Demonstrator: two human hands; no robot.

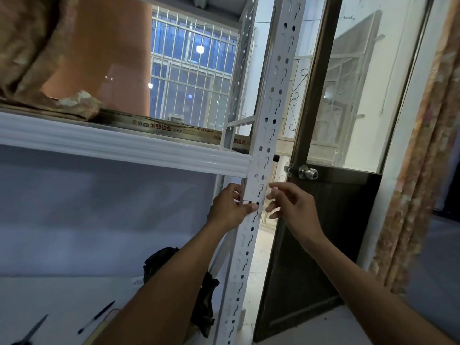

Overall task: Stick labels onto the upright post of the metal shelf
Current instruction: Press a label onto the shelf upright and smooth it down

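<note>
Upright post: the white slotted upright post is seen at the shelf's front right corner, beside an open door.
Label: a pale label appears to be laid on the post's front face, just below the joint with the shelf beam. The slots under it are dulled, and its edges are hard to trace.
Left hand: the post is gripped by the left hand, fingers wrapped round the left flange and the thumb pressed flat on the front near the label's lower edge, probably to bed the adhesive against a steadied post.
Right hand: the right hand is held just beside the post's right edge with fingers loosely spread. Nothing can be made out in it, and contact with the post cannot be confirmed.
Step judged: the label is being smoothed down, and its lower end is likely the last part to be pressed.
Lower shelf: a pen and scissors lie towards the front left of the lower shelf, kept within reach for further labels.
</note>
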